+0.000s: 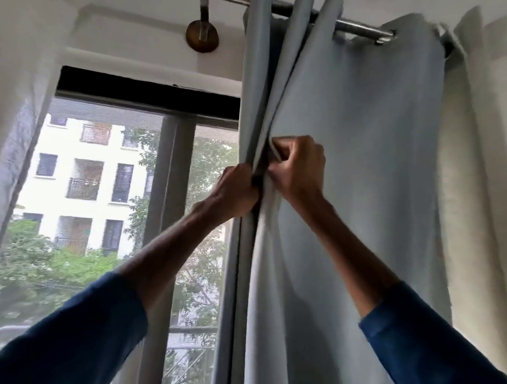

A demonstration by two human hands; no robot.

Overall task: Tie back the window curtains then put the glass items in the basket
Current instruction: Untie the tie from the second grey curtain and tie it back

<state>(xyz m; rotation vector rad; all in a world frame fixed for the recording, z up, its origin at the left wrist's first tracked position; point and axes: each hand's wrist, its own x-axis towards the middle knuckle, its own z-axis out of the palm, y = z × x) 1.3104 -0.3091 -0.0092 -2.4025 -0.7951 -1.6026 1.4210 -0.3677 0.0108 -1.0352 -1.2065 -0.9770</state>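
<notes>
Window (121, 182) in the background: dark frame, pale building and green trees outside.

Head view: a pale grey-blue curtain (363, 161) hangs from a metal rod (358, 28) right of the glass. Its left edge is gathered into long vertical folds, and the cloth is flat and smooth further right.

Left grip (237, 190): fingers curled round the bunched folds at the left edge.

Right grip (298, 165): just beside the left, fingers pinching a fold of the same cloth.

Both arms are in dark blue sleeves (63, 352). A cream curtain (469, 193) hangs further right. A round brown bracket (202, 34) carries the rod.
</notes>
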